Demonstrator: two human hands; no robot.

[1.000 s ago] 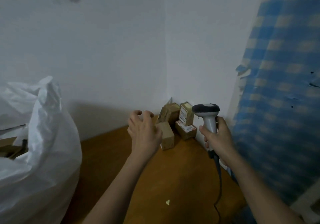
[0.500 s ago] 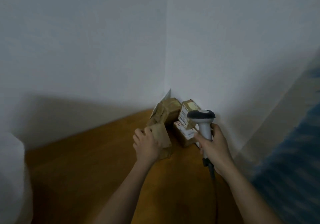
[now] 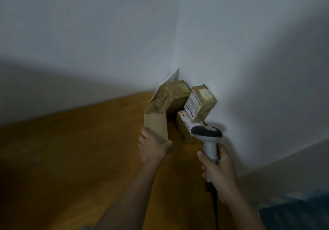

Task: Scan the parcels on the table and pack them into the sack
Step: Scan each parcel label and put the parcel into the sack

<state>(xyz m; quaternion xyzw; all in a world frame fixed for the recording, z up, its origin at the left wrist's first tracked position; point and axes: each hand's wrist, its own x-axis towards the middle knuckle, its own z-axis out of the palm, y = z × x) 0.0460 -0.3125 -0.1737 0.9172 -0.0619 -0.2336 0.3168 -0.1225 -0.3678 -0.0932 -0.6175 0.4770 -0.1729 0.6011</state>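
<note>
From the head camera, the left hand grips the near end of a plain brown cardboard parcel, thumb on its right edge and fingers curled round the left side; the box stands tilted on the wooden table, its far end against the pile in the corner. The right hand is wrapped round the pale grey handle of a barcode scanner, whose dark rounded head points toward the parcels; a black cable hangs from the handle's base.

Behind the held box sits a larger parcel wrapped in wrinkled brown tape, a grey envelope corner sticking up behind it. To the right, a small taped box leans against the wall, its white label bearing barcodes too blurred to read. Under it lies a flat box with a red-and-white label, also illegible.

Both walls are plain white and smooth. A blue cloth shows at the near right corner.
</note>
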